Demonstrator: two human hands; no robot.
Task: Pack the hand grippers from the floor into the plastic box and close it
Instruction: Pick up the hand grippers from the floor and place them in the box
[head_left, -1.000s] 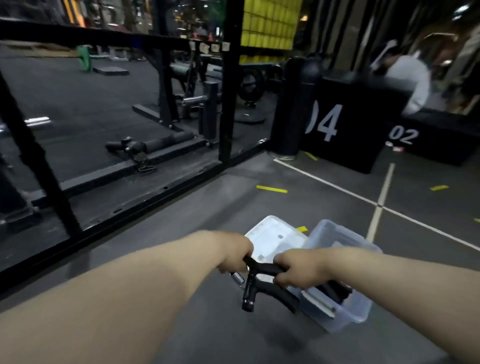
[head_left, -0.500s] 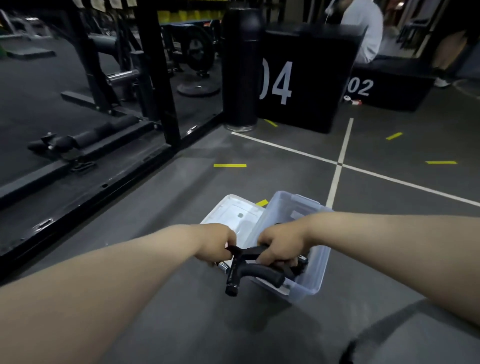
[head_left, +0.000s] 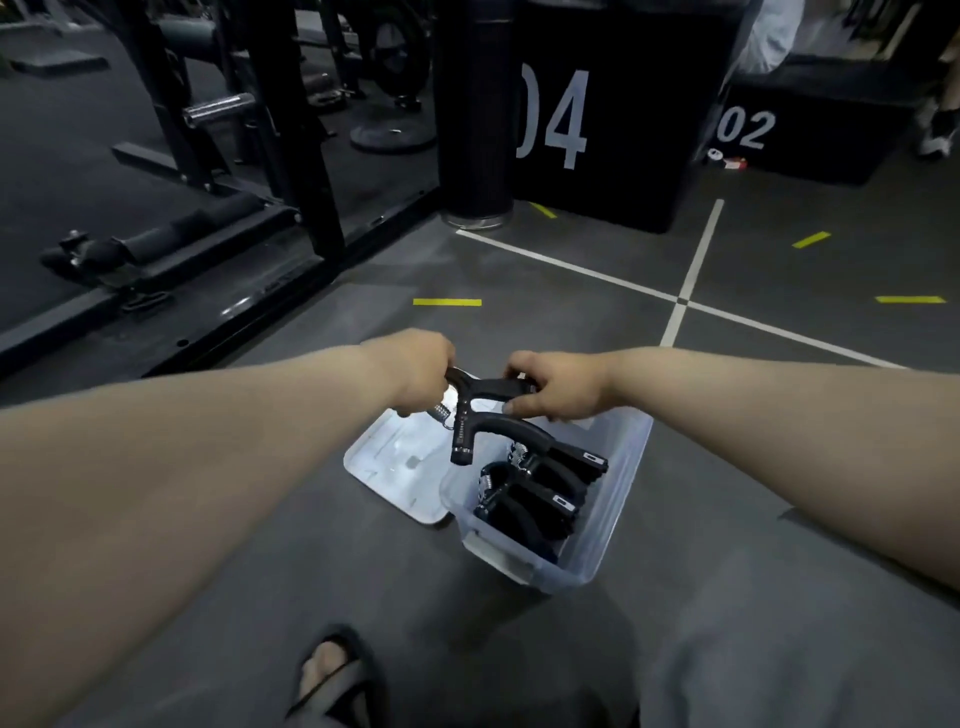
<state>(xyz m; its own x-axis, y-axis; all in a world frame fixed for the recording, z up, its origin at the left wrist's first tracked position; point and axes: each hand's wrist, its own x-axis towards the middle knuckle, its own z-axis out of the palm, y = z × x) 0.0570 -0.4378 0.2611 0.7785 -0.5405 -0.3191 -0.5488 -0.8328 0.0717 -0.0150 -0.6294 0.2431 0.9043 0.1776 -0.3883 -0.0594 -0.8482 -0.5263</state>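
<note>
Hand gripper (head_left: 485, 410), black with a steel spring, hangs between a person's two hands above the open box (head_left: 618, 499) on the gym floor (head_left: 519, 270). The left hand (head_left: 421, 371) closes round the head end beside the spring, its fingers mostly hidden under the hand. The right hand (head_left: 558, 387) has its fingers curled round the upper handle, while the lower handle is free, above the box's left rim.

At least two packed grippers (head_left: 535, 493) lie side by side inside the box and fill much of it. The lid (head_left: 395, 467) lies on the floor, touching the box's left side.

No other gripper shows on the floor in view, so this looks to be a late item of the packing step, possibly the last.

The next move calls for lowering the hand gripper into the room left at the far end of the box. It probably needs turning to lie alongside the others so that nothing stands above the rim, and then both hands let go. After that the lid has to be picked up, set square on the rim and pressed shut.
</note>
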